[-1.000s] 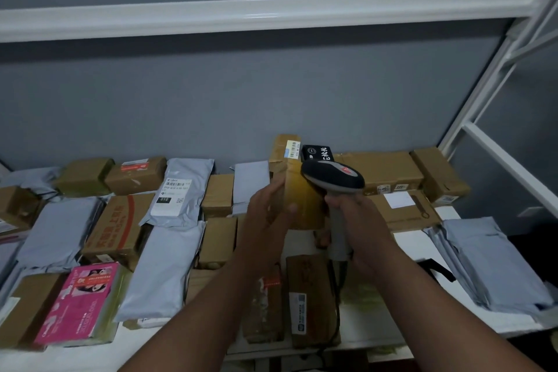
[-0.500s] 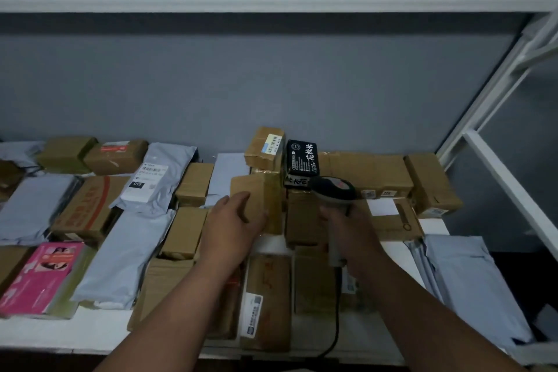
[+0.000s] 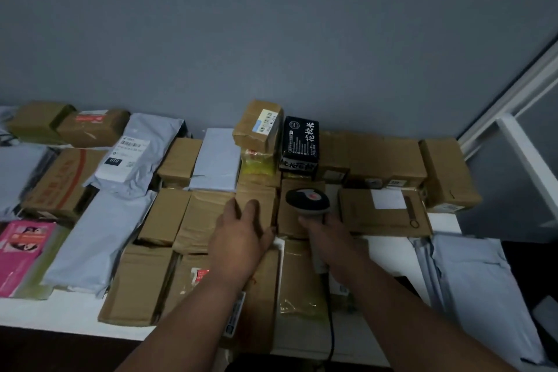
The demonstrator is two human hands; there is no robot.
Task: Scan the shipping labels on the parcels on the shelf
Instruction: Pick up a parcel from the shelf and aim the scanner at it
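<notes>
Progress: mid-task, by my judgement. The frame gives no sign of which labels are already read, and parcels cover most of the shelf (image 3: 389, 254).
Left to do: likely many. Several parcels lie with no label showing, so they would need turning first.
Left hand (image 3: 241, 238): fingers straight and together, lying flat on a brown carton (image 3: 256, 205) near the middle of the shelf. It presses or steadies the carton and does not pinch it.
Right hand (image 3: 329, 238): curled round the handle of the barcode scanner (image 3: 307, 200), whose dark head hangs over a flat brown parcel (image 3: 297, 220) just right of the carton. Its cable runs down past the front edge.
Labels in sight: a white one with bars on the upper box of a small stack (image 3: 261, 127) at the back edge; a large one on a grey mailer bag (image 3: 136, 154) towards the back left.
Look of the parcels: mostly taped brown cardboard, scuffed; grey plastic bags at the left side and right end; a pink box (image 3: 21, 254) at the front left corner; a black printed box (image 3: 299, 143) standing against the wall.
Light: dim, so small print is unreadable.
</notes>
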